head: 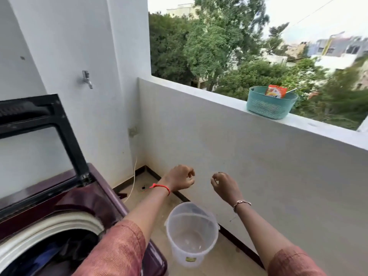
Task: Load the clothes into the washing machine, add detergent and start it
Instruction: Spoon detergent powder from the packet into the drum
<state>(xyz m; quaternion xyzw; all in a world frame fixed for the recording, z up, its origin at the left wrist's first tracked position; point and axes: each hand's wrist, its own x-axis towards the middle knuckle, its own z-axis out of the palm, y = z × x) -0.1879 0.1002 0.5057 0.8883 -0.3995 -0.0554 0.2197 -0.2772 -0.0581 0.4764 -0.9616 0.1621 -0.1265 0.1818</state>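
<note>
A maroon top-load washing machine (pixel 95 198) stands at the lower left with its dark lid (pixel 39 120) raised. Dark and blue clothes (pixel 59 253) lie inside its drum. An orange detergent packet (pixel 275 92) sticks out of a teal basket (pixel 268 107) on the balcony ledge at the right. My left hand (pixel 179 179) and my right hand (pixel 224 186) hover in the air in front of the balcony wall, above the bucket. Both have loosely curled fingers and hold nothing.
A clear plastic bucket (pixel 192 234) stands empty on the floor beside the machine. A metal tap (pixel 87 78) juts from the white wall above the lid. A hose (pixel 133 182) and a floor drain (pixel 143 188) sit in the corner. The ledge (pixel 199 90) runs along the right.
</note>
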